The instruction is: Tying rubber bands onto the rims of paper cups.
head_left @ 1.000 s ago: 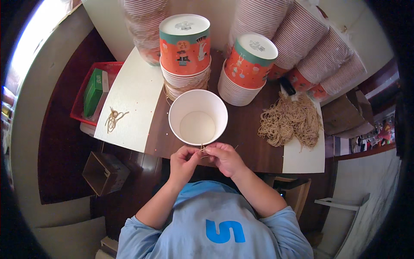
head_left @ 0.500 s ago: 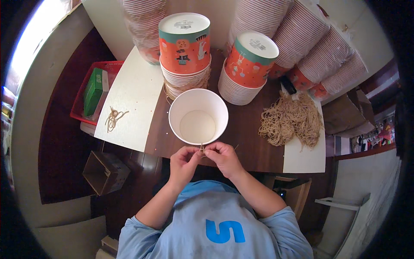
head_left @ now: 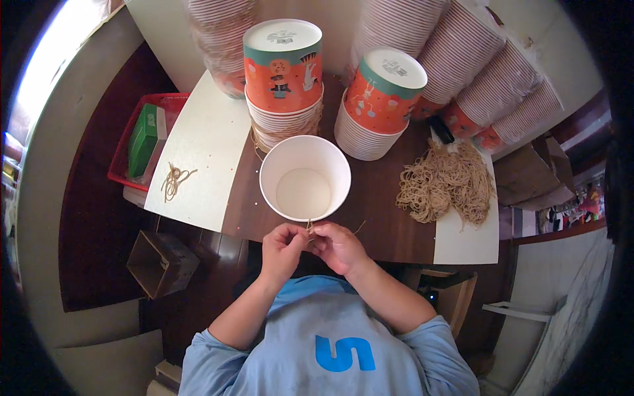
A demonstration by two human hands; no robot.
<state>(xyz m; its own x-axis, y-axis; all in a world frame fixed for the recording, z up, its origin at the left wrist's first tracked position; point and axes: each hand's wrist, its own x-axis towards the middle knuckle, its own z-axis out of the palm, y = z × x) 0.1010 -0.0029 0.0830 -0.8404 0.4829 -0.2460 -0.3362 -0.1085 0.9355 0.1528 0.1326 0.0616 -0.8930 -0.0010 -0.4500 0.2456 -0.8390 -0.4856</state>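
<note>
A: Entry, head view. Your left hand [head_left: 282, 245] and right hand [head_left: 338, 245] meet at the near edge of the counter [head_left: 383, 218], fingertips pinched together on a short piece of tan string [head_left: 309, 228]. Both hands are narrow, closed on that string; how it sits between the fingers is too small to tell.

B: Why so close to the cup?

A: The white paper cup [head_left: 305, 177] stands upright and open just beyond your knuckles, and the string seems to touch its near rim. Holding it there keeps the work within reach of both thumbs, I judge.

B: Supplies?

A: The loose heap of string [head_left: 446, 183] lies to the right, partly on a white sheet [head_left: 465, 241], near your right hand. A single small tangle [head_left: 175, 179] rests on the white board [head_left: 201, 155] to the left, apart from the heap.

B: And the far side?

A: Two stacks of cups topped with orange printed ones [head_left: 282, 66] [head_left: 383, 89] stand just behind the open cup. More sleeves of cups [head_left: 489, 72] lean along the far wall. A red tray [head_left: 132, 155] with a green box [head_left: 144, 137] sits far left.
</note>
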